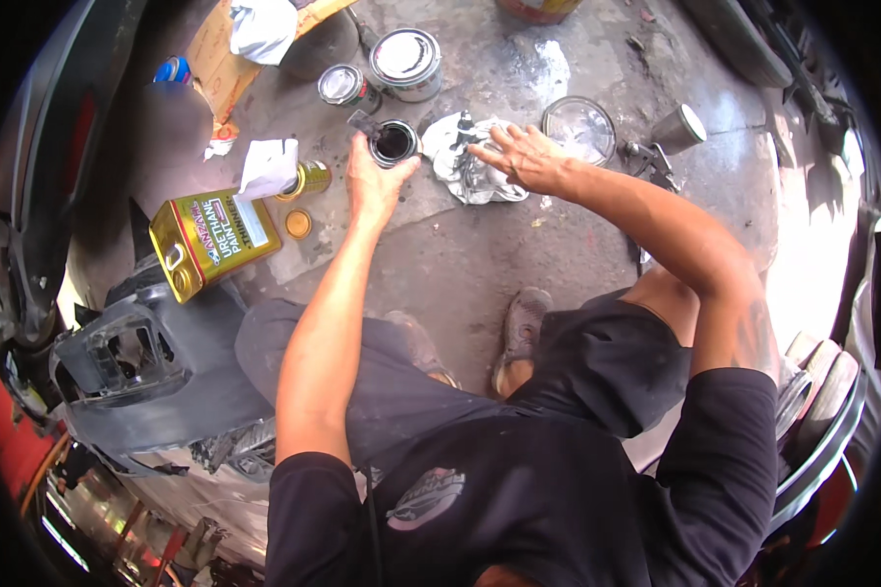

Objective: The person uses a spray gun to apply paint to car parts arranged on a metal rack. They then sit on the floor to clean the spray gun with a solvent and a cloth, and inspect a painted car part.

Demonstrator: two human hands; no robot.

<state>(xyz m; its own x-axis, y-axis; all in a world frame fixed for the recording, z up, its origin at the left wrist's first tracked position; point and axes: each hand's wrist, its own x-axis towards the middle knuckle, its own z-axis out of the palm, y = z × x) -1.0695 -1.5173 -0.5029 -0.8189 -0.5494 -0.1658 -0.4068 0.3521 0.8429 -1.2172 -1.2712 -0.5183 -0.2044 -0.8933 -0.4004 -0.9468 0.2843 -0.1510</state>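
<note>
My left hand (373, 181) is wrapped round the side of a small open paint can (394, 161), whose inside is dark. A dark flat piece (363, 123), perhaps a stirrer or scraper, sits at the can's left rim by my fingertips. My right hand (525, 158) is open, fingers stretched out over a crumpled white rag (480, 189). A small dark object (466, 125) shows on the rag beside those fingertips; its kind is hard to make out. Whether my right fingers touch the rag cannot be told.
Two lidded paint cans (405, 61) stand beyond my left hand. At left are a gold rectangular thinner can (215, 240), a small gold tin (310, 179) and a gold cap (299, 224). A round clear lid (579, 130), a spray gun (653, 164) and a grey cup (679, 129) lie at right.
</note>
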